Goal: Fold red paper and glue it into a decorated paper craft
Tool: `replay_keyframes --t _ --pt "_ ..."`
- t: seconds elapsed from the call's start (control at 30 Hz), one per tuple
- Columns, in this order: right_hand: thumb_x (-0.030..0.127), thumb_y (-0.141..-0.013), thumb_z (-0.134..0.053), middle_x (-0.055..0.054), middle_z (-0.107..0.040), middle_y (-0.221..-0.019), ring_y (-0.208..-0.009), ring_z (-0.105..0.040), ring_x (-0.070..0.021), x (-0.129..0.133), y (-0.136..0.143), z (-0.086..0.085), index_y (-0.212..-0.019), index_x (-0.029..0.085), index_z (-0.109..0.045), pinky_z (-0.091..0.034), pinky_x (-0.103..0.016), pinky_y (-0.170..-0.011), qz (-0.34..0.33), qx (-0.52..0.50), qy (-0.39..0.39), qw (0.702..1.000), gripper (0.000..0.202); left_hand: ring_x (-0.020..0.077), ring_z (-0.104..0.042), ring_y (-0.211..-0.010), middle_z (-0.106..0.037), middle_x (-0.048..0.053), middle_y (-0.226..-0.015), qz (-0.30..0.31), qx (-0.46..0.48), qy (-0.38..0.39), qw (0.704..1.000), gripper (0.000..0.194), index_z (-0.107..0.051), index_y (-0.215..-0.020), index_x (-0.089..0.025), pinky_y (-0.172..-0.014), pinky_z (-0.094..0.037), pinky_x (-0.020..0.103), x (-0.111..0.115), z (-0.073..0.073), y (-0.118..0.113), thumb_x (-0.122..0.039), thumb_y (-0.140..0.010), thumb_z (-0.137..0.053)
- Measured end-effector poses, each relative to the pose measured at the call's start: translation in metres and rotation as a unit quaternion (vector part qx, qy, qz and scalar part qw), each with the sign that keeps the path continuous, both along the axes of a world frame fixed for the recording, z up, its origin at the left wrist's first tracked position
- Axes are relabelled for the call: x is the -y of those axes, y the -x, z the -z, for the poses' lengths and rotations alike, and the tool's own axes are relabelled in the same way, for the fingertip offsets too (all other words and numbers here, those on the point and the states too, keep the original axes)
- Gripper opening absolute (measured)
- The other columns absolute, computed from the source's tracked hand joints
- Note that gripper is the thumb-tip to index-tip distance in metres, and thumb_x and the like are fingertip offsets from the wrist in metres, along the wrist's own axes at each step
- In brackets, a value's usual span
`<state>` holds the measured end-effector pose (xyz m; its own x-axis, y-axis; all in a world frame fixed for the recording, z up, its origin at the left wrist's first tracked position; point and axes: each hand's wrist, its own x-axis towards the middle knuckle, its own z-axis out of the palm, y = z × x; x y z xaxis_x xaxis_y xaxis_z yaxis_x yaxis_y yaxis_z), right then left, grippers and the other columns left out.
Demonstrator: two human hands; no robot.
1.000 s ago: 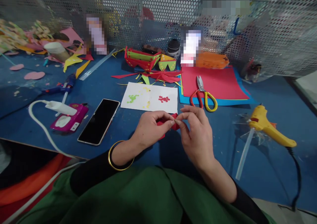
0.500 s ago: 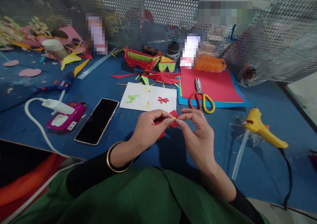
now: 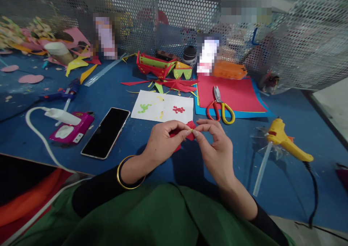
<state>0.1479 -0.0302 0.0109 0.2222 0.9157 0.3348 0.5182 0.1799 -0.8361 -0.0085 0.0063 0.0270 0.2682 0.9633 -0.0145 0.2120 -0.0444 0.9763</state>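
Observation:
My left hand (image 3: 163, 139) and my right hand (image 3: 217, 150) meet fingertip to fingertip over the blue table. Both pinch a tiny yellow piece (image 3: 191, 130) between thumb and forefinger. A red paper piece (image 3: 191, 124) shows behind and below the fingers, partly hidden by my left hand. Just beyond lies a white sheet (image 3: 166, 112) bearing small green bits (image 3: 144, 108), yellow bits (image 3: 161, 114) and red bits (image 3: 178, 109). Scissors (image 3: 219, 101) with one red and one yellow handle rest partly on red paper (image 3: 239, 93), to the right of the sheet.
To the left are a black phone (image 3: 106, 133) and a purple socket block (image 3: 70, 130) with a white plug. A yellow glue gun (image 3: 289, 140) lies right. Behind stand red-green paper shapes (image 3: 154, 66), beside paper scraps (image 3: 176, 84) and an orange packet (image 3: 230, 70).
The view has shifted very slightly, and my right hand sits marginally further left. Both hands keep their pinch on the yellow piece.

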Motion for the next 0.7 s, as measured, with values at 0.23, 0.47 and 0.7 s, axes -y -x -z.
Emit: replay_keyframes --t 0.23,0.47,0.7 --pt "0.030 -0.092 -0.066 -0.006 -0.072 -0.108 -0.106 -0.069 -0.0219 0.0002 0.0012 -0.0005 -0.085 0.022 -0.068 -0.053 -0.040 -0.093 -0.004 -0.005 -0.001 1.000 0.010 0.0108 -0.060 -0.054 -0.077 0.002 -0.077 0.001 -0.001 -0.005 1.000 0.013 -0.076 -0.081 -0.019 -0.056 -0.048 0.023 0.0003 -0.0003 0.0003 -0.030 -0.086 -0.071" --pt "0.027 -0.092 -0.064 -0.006 -0.072 -0.106 -0.103 -0.068 -0.0204 0.0006 0.0051 0.0019 -0.085 0.022 -0.067 -0.053 -0.038 -0.090 0.002 -0.014 -0.005 1.000 0.010 0.0130 -0.067 -0.068 -0.078 0.002 -0.080 0.000 -0.004 -0.038 0.999 0.011 -0.076 -0.082 -0.018 -0.066 -0.051 0.023 -0.0006 0.0047 0.0011 -0.027 -0.086 -0.071" --pt "0.027 -0.093 -0.063 -0.006 -0.073 -0.107 -0.105 -0.068 -0.0206 -0.0001 -0.0029 -0.0019 -0.085 0.022 -0.065 -0.052 -0.038 -0.091 0.001 -0.020 -0.009 1.000 0.010 0.0134 -0.069 -0.073 -0.077 0.001 -0.077 -0.003 0.017 -0.009 1.000 0.010 -0.076 -0.083 -0.017 -0.073 -0.053 0.024 -0.0028 0.0056 0.0014 -0.027 -0.084 -0.074"
